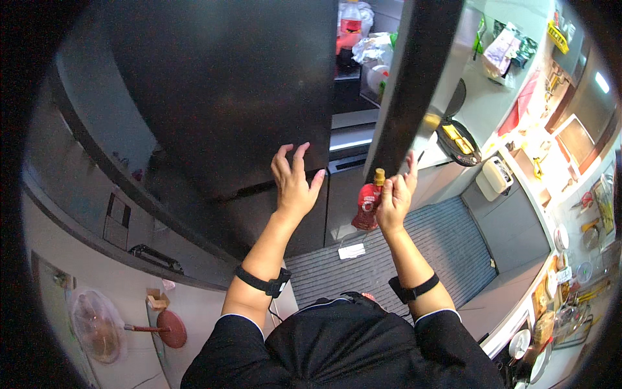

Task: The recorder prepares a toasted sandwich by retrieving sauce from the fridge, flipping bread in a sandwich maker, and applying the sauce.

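Note:
A red squeeze pouch (367, 206) with a yellow cap is gripped in my right hand (396, 199), close to the lower edge of a partly opened refrigerator door (413, 73). My left hand (294, 187) holds nothing; its fingers are spread in front of the other, dark refrigerator door (233, 97). Between the two doors a gap shows shelves with a bottle (351, 24) with a red label, crumpled plastic bags (371, 47) and a bin (370, 80) with items in it.
At the right, an open round electric pan (459, 143) holds yellow food on a counter. Crowded worktops with dishes (520, 344) and pans run along the right edge. A ribbed mat (437, 248) covers the floor. A bag-covered fan (99, 326) stands at the lower left.

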### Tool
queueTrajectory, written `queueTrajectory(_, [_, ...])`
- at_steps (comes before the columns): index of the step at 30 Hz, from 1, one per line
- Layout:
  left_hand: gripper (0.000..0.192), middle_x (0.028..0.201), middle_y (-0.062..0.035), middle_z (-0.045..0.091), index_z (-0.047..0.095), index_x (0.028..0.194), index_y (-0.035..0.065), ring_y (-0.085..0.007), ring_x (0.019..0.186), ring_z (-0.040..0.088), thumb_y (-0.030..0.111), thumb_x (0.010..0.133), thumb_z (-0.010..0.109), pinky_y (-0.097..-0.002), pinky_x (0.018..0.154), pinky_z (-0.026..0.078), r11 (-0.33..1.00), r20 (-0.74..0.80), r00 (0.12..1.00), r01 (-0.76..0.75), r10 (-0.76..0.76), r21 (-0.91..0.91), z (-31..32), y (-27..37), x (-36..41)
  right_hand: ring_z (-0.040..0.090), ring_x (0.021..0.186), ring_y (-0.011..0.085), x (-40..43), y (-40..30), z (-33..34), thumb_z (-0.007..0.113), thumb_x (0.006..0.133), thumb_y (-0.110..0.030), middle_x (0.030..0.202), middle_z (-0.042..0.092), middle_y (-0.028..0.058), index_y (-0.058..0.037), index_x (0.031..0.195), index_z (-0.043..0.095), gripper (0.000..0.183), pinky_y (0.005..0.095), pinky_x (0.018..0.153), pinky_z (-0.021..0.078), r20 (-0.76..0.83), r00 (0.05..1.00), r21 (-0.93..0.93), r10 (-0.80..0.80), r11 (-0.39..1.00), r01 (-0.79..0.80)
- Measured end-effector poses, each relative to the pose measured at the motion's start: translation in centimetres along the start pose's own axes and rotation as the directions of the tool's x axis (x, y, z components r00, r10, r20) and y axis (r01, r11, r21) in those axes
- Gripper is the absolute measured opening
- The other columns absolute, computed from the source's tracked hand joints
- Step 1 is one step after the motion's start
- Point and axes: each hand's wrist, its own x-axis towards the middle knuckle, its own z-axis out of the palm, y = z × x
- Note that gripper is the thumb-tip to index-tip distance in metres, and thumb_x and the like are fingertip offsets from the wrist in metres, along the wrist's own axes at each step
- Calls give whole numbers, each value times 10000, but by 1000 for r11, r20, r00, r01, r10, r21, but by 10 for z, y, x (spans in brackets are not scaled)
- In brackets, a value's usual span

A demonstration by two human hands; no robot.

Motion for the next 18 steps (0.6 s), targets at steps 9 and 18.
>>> queueTrajectory(9, [630,1285,-188,310,424,1279,113,-373,1205,293,147,719,712,-458,1018,267,990,35,989,142,-143,17,-25,-41,-23,539,894,327,23,29,94,545,819,-8,1465,177,253,28,679,429,186,331,795,432,295,948,96,117,984,-151])
queueTrajectory(18, [627,1271,-176,327,422,1263,95,-378,1174,321,130,711,719,-469,989,306,989,119,982,148,-145,-20,-6,-37,-21,568,780,281,41,56,108,560,843,-59,1437,269,236,40,643,410,269,333,714,440,414,889,93,198,962,-258])
